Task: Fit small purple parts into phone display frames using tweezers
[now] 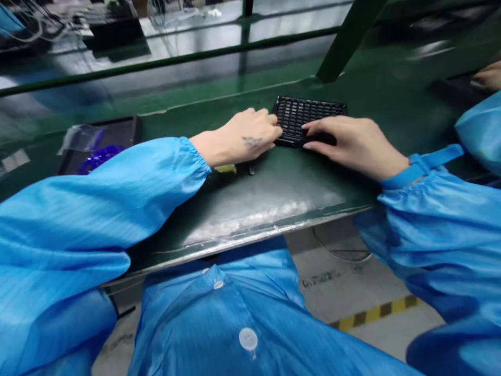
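Observation:
A black rectangular tray, with rows of small key-like cells, lies on the green bench. My left hand is closed at its left edge, fingers curled; what they hold, if anything, is hidden. From the right, my right hand reaches over the tray, thumb at the near edge and index finger above it, with the near right corner between them. Just below my left hand are a small dark metallic piece and a yellow scrap, partly covered by the hand.
At left, a dark shallow tray holds shiny blue-purple pieces and clear plastic film. A green slanted post and rail stand behind. Another person's hand is at far right. The bench edge runs before me.

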Motion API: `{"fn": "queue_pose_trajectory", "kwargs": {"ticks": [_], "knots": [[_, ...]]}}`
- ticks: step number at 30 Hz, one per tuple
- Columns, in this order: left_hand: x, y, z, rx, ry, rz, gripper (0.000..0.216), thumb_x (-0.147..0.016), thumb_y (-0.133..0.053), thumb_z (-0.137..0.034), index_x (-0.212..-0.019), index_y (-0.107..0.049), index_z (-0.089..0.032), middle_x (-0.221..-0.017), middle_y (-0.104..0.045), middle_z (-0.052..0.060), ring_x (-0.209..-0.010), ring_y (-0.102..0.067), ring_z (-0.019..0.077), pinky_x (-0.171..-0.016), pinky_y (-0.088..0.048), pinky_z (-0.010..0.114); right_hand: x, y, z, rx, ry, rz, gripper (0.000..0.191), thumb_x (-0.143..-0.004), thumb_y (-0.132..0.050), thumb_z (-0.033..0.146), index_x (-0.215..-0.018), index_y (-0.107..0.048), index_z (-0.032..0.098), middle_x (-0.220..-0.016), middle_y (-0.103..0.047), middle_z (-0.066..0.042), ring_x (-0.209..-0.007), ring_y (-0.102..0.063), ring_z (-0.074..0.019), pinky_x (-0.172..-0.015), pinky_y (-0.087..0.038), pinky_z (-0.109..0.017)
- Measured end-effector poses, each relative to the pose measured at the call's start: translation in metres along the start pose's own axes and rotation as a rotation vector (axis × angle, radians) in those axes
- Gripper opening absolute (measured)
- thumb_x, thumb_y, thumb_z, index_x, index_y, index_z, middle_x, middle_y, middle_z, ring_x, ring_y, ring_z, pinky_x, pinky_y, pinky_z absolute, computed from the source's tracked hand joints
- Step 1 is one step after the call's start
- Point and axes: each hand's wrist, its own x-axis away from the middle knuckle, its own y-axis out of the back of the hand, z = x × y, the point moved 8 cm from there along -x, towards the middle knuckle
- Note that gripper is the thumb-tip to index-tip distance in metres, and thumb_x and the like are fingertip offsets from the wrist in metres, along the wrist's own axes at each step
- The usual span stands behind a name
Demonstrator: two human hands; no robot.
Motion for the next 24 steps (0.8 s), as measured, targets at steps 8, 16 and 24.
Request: {"fn": "queue_pose_trajectory", "kwargs": {"ticks": [8, 16, 24], "knots": [[-0.002, 0.008, 0.011, 0.012, 0.101, -0.152, 0.041, -0.098, -0.030, -0.021, -0.125, -0.060, -0.024, -0.128, -0.059, 0.013, -0.109, -0.057, 0.0323, -0.082, -0.047, 0.050, -0.002, 0.026, -0.004, -0.327, -0.119, -0.117, 0.030, -0.084, -0.072, 0.046, -0.103, -0.073, 0.023, -0.116, -0.075, -0.011, -0.108, -0.069, -0.0252, -0.097, -0.052, -0.038], [0.010, 0.010, 0.016, -0.152, 0.136, -0.094, 0.035, -0.098, -0.032, -0.016, -0.119, -0.061, -0.018, -0.120, -0.061, 0.016, -0.105, -0.060, 0.0307, -0.078, -0.047, 0.042, -0.004, 0.049, -0.015, -0.497, -0.224, -0.137, 0.024, -0.081, -0.076, 0.042, -0.100, -0.074, 0.026, -0.111, -0.075, -0.005, -0.107, -0.068, -0.0216, -0.098, -0.051, -0.038], [0.012, -0.007, 0.012, -0.224, 0.034, -0.063, 0.019, -0.101, -0.043, -0.019, -0.102, -0.062, -0.014, -0.107, -0.064, 0.011, -0.098, -0.060, 0.0252, -0.078, -0.044, 0.035, -0.002, 0.056, -0.019, -0.570, -0.198, -0.139, 0.029, -0.084, -0.074, 0.039, -0.102, -0.072, 0.016, -0.114, -0.075, -0.012, -0.105, -0.068, -0.0223, -0.094, -0.051, -0.037]]}}
